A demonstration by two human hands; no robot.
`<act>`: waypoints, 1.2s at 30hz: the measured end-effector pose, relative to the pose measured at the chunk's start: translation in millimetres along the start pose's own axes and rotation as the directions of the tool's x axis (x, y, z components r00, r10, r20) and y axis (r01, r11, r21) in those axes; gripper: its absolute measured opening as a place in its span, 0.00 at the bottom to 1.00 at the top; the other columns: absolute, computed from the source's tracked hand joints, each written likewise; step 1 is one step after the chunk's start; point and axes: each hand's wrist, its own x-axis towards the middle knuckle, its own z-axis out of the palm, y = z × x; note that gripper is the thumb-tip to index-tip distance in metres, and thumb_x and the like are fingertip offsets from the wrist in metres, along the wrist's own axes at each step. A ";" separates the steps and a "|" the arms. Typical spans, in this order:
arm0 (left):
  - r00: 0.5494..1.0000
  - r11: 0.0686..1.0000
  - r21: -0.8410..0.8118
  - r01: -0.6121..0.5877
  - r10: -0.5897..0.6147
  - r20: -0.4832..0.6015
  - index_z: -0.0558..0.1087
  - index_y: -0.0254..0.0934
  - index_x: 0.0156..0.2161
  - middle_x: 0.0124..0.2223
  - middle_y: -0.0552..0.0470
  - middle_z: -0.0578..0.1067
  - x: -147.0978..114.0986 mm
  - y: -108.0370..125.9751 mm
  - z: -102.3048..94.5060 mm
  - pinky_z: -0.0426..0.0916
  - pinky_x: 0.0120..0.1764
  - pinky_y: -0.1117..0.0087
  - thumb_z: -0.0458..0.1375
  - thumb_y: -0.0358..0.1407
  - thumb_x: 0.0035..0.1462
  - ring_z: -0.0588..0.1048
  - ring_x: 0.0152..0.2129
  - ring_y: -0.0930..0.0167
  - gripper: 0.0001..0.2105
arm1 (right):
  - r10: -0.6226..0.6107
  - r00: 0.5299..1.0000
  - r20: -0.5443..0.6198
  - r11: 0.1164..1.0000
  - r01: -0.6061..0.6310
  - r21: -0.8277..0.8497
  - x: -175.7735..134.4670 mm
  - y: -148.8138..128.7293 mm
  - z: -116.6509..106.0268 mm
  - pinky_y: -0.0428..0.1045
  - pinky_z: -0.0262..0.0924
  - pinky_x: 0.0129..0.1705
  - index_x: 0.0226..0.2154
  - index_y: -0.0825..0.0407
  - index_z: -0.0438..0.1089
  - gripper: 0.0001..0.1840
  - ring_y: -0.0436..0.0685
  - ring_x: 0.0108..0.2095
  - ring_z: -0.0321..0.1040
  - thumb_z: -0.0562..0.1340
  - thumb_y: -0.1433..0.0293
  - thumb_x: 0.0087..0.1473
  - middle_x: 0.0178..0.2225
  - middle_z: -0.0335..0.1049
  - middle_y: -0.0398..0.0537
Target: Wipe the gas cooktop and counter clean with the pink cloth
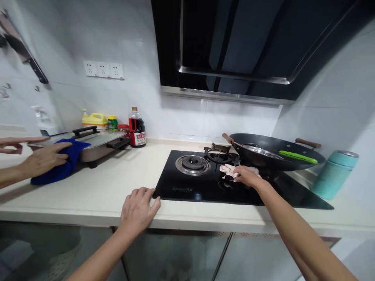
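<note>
My right hand [247,175] is closed on a pale pink cloth [227,170] and presses it to the black glass gas stove [181,187], beside a control knob [228,179]. Part of the cloth is hidden under the fingers. My left hand [139,207] rests on the counter's front edge, fingers spread and touching the stove's front left corner. Left of the cloth, the round burner [193,164] has no pot support over it. A black pot support [220,156] sits behind the cloth.
A wok [263,158] with a green-handled utensil [298,157] covers the stove's right side, near a teal tumbler [335,173]. At left, another person's hand [43,160] holds a blue cloth [66,164] against a lidded electric pan [96,150]. A sauce bottle [137,128] stands behind. The range hood [228,47] hangs above.
</note>
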 end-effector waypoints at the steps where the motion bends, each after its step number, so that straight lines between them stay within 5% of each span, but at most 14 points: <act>1: 1.000 1.000 0.002 0.000 0.000 -0.004 0.78 0.40 0.50 0.49 0.45 0.79 0.1 0.2 0.5 0.65 0.47 0.59 0.51 0.43 0.65 0.74 0.47 0.58 0.18 | 0.000 1.000 -0.003 1.000 0.000 -0.004 6.8 -2.2 -1.0 0.59 0.58 0.59 0.52 0.44 0.76 0.22 0.67 0.62 0.61 0.66 0.67 0.53 0.61 0.68 0.53; 10: 1.000 1.000 0.017 0.008 -0.008 -0.010 0.79 0.39 0.50 0.47 0.46 0.79 0.2 1.5 3.2 0.65 0.47 0.58 0.51 0.43 0.66 0.73 0.47 0.58 0.17 | -0.069 0.996 0.060 0.995 0.064 0.078 38.8 -40.4 -13.0 0.48 0.62 0.43 0.48 0.47 0.80 0.19 0.58 0.41 0.74 0.70 0.64 0.52 0.41 0.80 0.48; 15: 1.000 1.000 0.014 0.005 -0.005 -0.011 0.79 0.39 0.49 0.47 0.45 0.79 0.6 0.8 3.3 0.65 0.48 0.57 0.51 0.43 0.65 0.73 0.46 0.57 0.18 | -0.201 0.976 0.084 0.972 0.188 0.141 35.1 -95.4 -17.1 0.46 0.62 0.39 0.41 0.46 0.82 0.15 0.55 0.38 0.74 0.72 0.64 0.48 0.38 0.80 0.43; 19: 1.000 1.000 0.003 0.011 -0.011 -0.020 0.79 0.40 0.49 0.47 0.45 0.79 0.5 -0.2 4.7 0.65 0.47 0.58 0.51 0.43 0.65 0.73 0.46 0.57 0.18 | -0.329 0.944 0.010 0.936 0.324 0.138 13.1 -164.3 -9.4 0.49 0.61 0.45 0.39 0.47 0.81 0.13 0.58 0.43 0.72 0.72 0.65 0.48 0.42 0.78 0.47; 26: 1.000 1.000 0.011 -0.003 0.004 -0.026 0.79 0.40 0.49 0.47 0.44 0.79 -0.1 -0.7 3.3 0.65 0.47 0.57 0.51 0.44 0.65 0.74 0.46 0.57 0.18 | -0.558 0.807 -0.193 0.801 0.585 0.130 -62.3 -262.5 33.7 0.60 0.48 0.60 0.43 0.46 0.72 0.12 0.60 0.54 0.62 0.65 0.60 0.59 0.49 0.71 0.45; 29: 0.999 1.000 0.021 -0.008 0.009 -0.035 0.79 0.40 0.49 0.47 0.44 0.79 -0.3 -2.3 4.4 0.65 0.48 0.57 0.50 0.44 0.65 0.74 0.46 0.57 0.18 | -0.541 0.785 -0.302 0.797 0.593 0.115 -77.8 -258.3 43.1 0.63 0.48 0.58 0.51 0.46 0.68 0.20 0.62 0.54 0.60 0.66 0.55 0.60 0.52 0.69 0.48; 32: 0.999 1.000 0.017 -0.008 0.008 -0.044 0.79 0.40 0.50 0.47 0.44 0.79 -0.4 -3.5 6.1 0.65 0.48 0.57 0.50 0.43 0.66 0.73 0.46 0.58 0.18 | -0.456 0.830 -0.320 0.866 0.497 0.057 -85.7 -226.9 43.9 0.63 0.49 0.57 0.53 0.44 0.69 0.21 0.64 0.56 0.58 0.63 0.53 0.62 0.58 0.66 0.49; 36: 0.999 1.000 -0.008 0.009 -0.010 -0.035 0.79 0.39 0.49 0.48 0.44 0.79 -2.0 -2.2 5.5 0.64 0.49 0.58 0.50 0.42 0.66 0.73 0.47 0.58 0.18 | -0.323 0.868 -0.378 0.944 0.325 -0.061 -104.3 -171.7 49.6 0.61 0.51 0.55 0.55 0.41 0.71 0.19 0.63 0.53 0.61 0.59 0.54 0.66 0.54 0.69 0.50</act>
